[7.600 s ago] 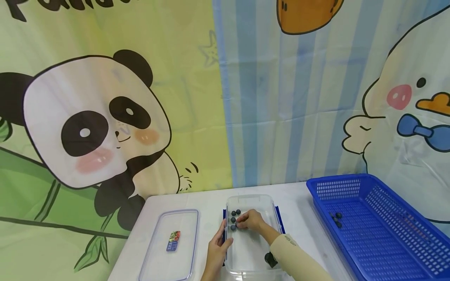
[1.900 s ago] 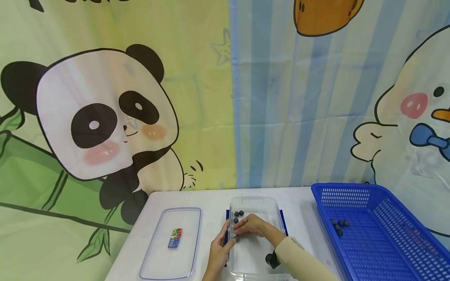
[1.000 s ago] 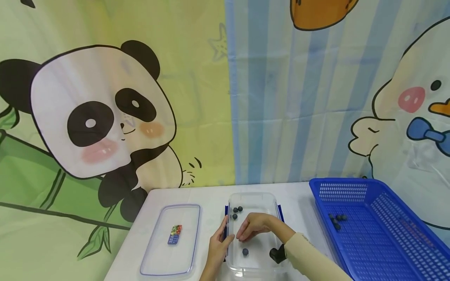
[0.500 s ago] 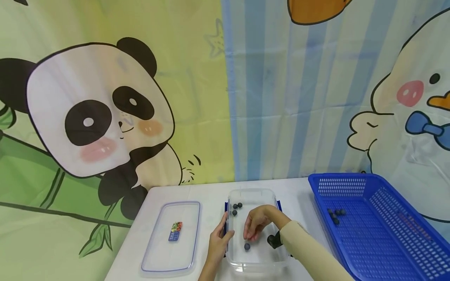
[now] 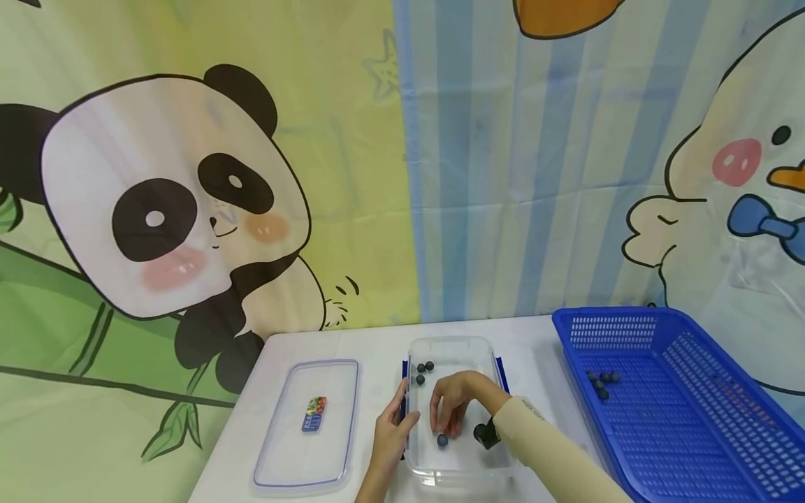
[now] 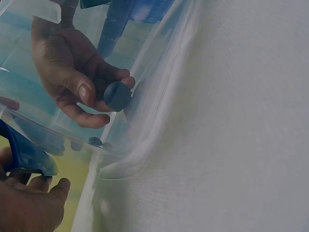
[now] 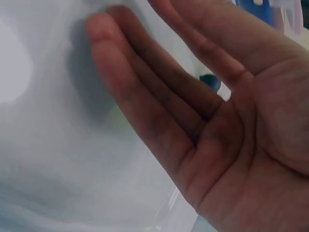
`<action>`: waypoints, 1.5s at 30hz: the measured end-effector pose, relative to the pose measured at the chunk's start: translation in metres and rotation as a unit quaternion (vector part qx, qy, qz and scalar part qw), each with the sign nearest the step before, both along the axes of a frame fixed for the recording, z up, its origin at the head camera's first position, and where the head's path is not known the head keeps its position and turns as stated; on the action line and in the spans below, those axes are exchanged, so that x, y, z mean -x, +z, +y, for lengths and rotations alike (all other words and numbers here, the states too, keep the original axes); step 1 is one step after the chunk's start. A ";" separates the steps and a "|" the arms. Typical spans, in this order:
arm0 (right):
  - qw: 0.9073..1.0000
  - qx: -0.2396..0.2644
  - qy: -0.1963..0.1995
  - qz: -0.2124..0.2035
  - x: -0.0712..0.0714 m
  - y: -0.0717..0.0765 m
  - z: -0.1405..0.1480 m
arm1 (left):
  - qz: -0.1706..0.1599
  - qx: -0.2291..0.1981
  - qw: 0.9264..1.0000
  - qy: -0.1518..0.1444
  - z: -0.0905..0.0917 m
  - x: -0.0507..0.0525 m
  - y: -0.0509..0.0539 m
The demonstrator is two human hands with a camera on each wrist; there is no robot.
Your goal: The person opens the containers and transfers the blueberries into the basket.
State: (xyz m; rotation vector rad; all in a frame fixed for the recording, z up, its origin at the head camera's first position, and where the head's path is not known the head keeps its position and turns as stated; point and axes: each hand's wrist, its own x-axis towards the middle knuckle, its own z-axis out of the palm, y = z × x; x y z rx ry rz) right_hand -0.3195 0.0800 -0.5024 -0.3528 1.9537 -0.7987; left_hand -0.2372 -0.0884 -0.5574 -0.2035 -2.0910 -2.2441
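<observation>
Lid (image 5: 295, 457): clear, blue-edged, flat at left on the white bench (image 5: 380, 356).
Sticker (image 5: 314, 413): on the lid; coloured picture over a blue panel, lettering too small to read.
Left hand (image 5: 393, 436): holds the clear container (image 5: 465, 349) at its left wall, thumb by the rim, fingers outside near a blue latch (image 5: 404, 368).
Far-left balls (image 5: 421, 368): three, dark blue, clustered inside the container.
Lone ball (image 5: 442, 440): inside, toward the near end; round, without long axis; the container's runs near to far.
Right hand (image 5: 455, 399): the closer hand, lone ball just nearward of its fingertips; fingers partly extended downward, no hold visible, contact uncertain.
Sleeve (image 5: 553, 447): beige; cuff marking illegible.
Basket (image 5: 666, 419): blue, perforated, at right; dark balls (image 5: 606, 377) along its left side.
</observation>
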 end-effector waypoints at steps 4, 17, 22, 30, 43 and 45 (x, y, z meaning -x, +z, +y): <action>0.999 -0.003 -0.014 0.034 -0.002 0.004 -0.003 | -0.003 -0.003 1.000 0.000 -0.001 0.001 0.006; 0.999 0.038 0.008 -0.005 0.000 -0.010 0.007 | -0.012 -0.009 1.000 -0.005 -0.001 -0.004 0.010; 0.999 0.041 0.019 0.017 -0.001 -0.013 0.009 | -0.007 0.015 1.000 0.010 0.001 0.000 -0.001; 0.998 0.016 0.038 0.046 -0.005 -0.010 0.005 | -0.011 0.011 1.000 0.017 0.003 0.001 -0.004; 0.998 0.012 0.035 0.050 -0.003 -0.011 0.005 | -0.010 0.002 1.000 0.010 0.002 0.003 -0.005; 0.998 0.015 0.038 0.048 -0.003 -0.012 0.005 | -0.013 0.002 1.000 0.011 0.002 0.003 -0.005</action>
